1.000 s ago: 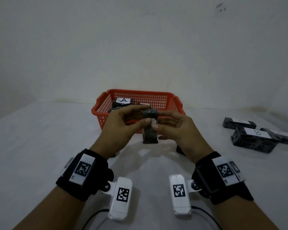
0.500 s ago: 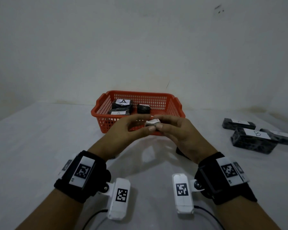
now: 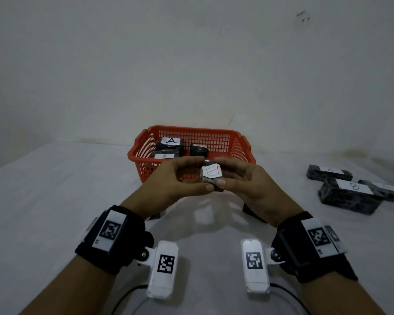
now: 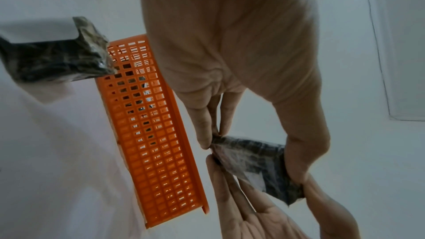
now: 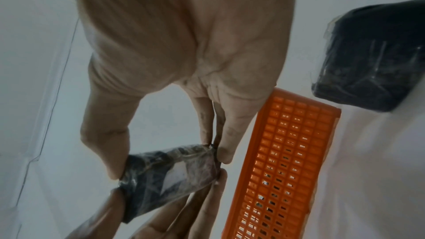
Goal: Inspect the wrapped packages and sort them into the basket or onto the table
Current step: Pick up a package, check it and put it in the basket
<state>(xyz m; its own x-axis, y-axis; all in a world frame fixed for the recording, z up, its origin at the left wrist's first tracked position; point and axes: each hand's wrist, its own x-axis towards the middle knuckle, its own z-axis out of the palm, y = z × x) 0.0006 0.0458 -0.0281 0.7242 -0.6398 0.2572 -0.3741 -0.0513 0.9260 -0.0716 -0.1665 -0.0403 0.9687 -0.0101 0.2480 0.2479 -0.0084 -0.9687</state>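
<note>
A plain pale wall backs a white counter [image 3: 55,189], where a red basket [image 3: 143,153] stands near the far edge. Above the counter, just in front of the basket's near wall, both hands hold one small wrapped package [image 3: 210,176] between them. The left hand [image 3: 175,180] pinches it from the left, thumb under its near lower edge and fingers over its far top. The right hand [image 3: 243,180] pinches it from the right the same way, its thumb tip on the near lower corner. So each grip is clenched on the package, which sits between the fingertips of both, clear of the palms. Its white label faces up toward the head camera, with a red letter that reads like a D turned on its side.

Three dark wrapped packages lie in the basket, two of them labelled A [image 3: 171,140]. On the counter to the right lie more dark packages, the nearest marked B [image 3: 350,195].
</note>
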